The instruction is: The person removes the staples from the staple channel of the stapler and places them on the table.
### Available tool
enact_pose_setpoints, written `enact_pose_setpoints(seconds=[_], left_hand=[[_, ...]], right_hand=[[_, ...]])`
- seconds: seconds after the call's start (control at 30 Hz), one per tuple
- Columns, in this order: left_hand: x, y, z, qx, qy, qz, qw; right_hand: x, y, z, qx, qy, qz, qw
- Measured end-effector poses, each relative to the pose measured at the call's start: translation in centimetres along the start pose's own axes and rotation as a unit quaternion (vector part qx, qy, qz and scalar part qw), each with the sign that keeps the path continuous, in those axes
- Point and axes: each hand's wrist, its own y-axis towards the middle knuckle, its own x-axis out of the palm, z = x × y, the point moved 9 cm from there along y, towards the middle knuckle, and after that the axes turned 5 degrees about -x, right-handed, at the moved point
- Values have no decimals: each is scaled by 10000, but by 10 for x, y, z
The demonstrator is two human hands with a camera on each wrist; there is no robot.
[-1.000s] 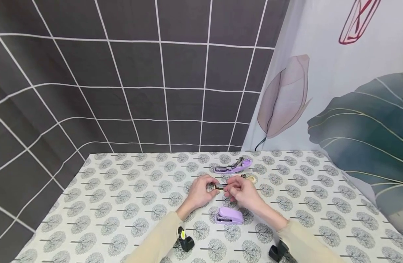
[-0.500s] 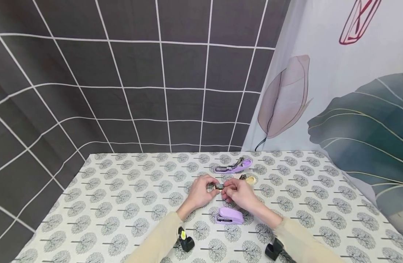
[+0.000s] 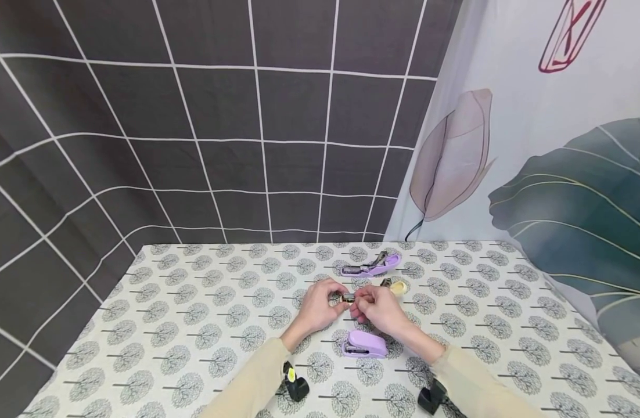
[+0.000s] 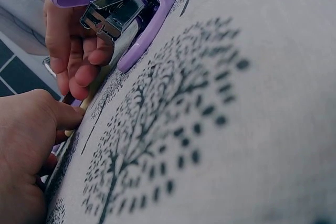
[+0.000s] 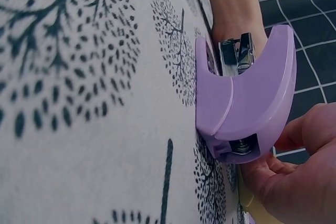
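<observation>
Right wrist view alone shows the coiled spring (image 5: 242,146) inside the smooth, curved purple stapler (image 3: 367,343), which the head view sets nearer me. My left grip (image 3: 319,302) is pinched on the metal-topped end of the splayed yellow stapler (image 3: 399,287); my right grip (image 3: 378,306) bends over it, clamped or not I cannot tell. Another purple stapler (image 3: 389,264) lies near the desk's far edge.
</observation>
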Motion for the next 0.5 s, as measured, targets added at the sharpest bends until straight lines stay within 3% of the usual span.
enact_pose_setpoints(seconds=[0.13,0.5], left_hand=[[0,0,-1,-21,-29,-26,10000],[-1,0,1,89,-19,52,9999]], right_hand=[[0,0,-2,8,46,28,10000],[5,-2,4,603,989,278,9929]])
